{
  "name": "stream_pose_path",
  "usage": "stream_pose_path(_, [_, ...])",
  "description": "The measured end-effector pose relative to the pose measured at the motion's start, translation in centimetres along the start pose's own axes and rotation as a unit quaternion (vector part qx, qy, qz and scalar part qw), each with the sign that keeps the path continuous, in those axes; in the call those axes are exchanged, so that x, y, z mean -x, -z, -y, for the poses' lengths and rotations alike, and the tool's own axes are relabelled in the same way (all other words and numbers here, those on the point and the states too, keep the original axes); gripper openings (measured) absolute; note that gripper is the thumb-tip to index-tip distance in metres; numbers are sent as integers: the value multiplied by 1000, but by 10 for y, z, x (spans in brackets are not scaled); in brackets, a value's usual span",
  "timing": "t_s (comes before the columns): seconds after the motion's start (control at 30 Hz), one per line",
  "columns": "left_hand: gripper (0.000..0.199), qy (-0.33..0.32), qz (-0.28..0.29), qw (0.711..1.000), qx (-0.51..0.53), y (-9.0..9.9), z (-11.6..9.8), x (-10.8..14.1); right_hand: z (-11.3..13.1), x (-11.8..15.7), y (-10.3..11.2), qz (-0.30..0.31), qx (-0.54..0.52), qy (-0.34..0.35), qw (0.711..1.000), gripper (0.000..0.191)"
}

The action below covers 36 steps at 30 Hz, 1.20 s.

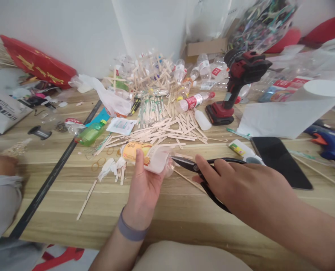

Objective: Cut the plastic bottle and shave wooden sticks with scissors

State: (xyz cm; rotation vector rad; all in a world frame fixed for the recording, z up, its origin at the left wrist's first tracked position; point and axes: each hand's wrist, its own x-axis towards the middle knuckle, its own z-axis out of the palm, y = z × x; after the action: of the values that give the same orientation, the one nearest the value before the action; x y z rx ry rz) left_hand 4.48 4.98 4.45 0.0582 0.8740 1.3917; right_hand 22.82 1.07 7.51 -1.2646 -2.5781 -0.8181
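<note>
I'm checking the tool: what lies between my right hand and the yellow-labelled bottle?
The head view shows scissor blades between your right hand and the bottle, their tips at its end.

And here's the wooden table (71, 233), its light-brown grain running across and a dark strip (40, 195) crossing its left side. Straight behind the table rises a plain pale wall (153, 26), a bright streak of light slanting down it, soft light on the tabletop.
</note>
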Motion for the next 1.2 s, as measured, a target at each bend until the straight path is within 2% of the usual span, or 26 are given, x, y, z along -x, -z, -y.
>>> stream_pose_path(0.1, [41,14,-1,1000,2,-1,0,1,-1,-1,1,3,2,3,1000,43])
stream_pose_path(0.2, [40,25,-1,1000,10,-2,0,1,-1,0,0,-4,10,-1,1000,42])
stream_pose_path(0.4, [21,6,-4,1000,12,-5,4,1,4,0,-1,-3,25,-2,1000,41])
stream_pose_path(0.47, [18,-6,-5,1000,4,-5,6,-1,4,-4,-1,30,2,-23,999,36])
stream_pose_path(0.53, [20,-14,4,1000,-5,-3,8,-2,1,-10,-2,108,-98,-92,985,23])
stream_pose_path(0.57, [22,-14,14,1000,-9,-2,8,-3,-1,-13,-3,167,-201,-134,956,22])
stream_pose_path(0.6, [24,-15,24,1000,-11,-1,8,-4,-2,-15,-6,226,-333,-176,898,32])
stream_pose_path(0.63, [26,-18,33,999,-11,0,7,-5,-2,-17,-9,279,-482,-204,805,44])
stream_pose_path(0.7, [28,-29,51,998,-14,2,5,-6,1,-17,-19,327,-729,-236,553,68])
stream_pose_path(0.73, [28,-36,56,998,-18,2,3,-6,4,-16,-24,328,-796,-238,451,76])
stream_pose_path(0.77, [28,-44,61,997,-24,2,1,-6,8,-15,-28,319,-831,-242,386,82])
stream_pose_path(0.8, [28,-53,65,996,-30,2,0,-6,12,-14,-31,310,-846,-239,363,87])
stream_pose_path(0.83, [26,-64,69,995,-33,2,-1,-6,15,-13,-33,300,-838,-233,392,86])
stream_pose_path(0.87, [23,-74,70,994,-35,1,-2,-7,18,-14,-32,286,-801,-229,473,81])
stream_pose_path(0.93, [19,-89,59,993,-39,-1,-1,-7,19,-17,-26,249,-621,-221,710,61])
stream_pose_path(0.97, [18,-95,50,993,-43,-2,0,-7,17,-19,-22,229,-488,-214,814,48])
stream_pose_path(1.0, [18,-101,42,993,-47,-2,1,-8,15,-22,-18,218,-364,-202,883,39])
stream_pose_path(1.03, [20,-109,35,992,-53,-2,2,-8,12,-25,-16,209,-269,-189,921,34])
stream_pose_path(1.07, [23,-118,33,991,-58,-2,4,-9,9,-27,-15,203,-223,-180,936,34])
stream_pose_path(1.1, [26,-124,33,990,-62,-1,5,-10,6,-28,-15,204,-240,-180,932,37])
stream_pose_path(1.13, [27,-123,33,990,-63,0,6,-10,5,-29,-17,205,-303,-190,911,42])
stream_pose_path(1.17, [25,-114,32,991,-60,2,7,-11,5,-28,-21,209,-382,-201,878,51])
stream_pose_path(1.2, [22,-101,32,993,-54,3,7,-12,7,-27,-26,217,-470,-218,827,61])
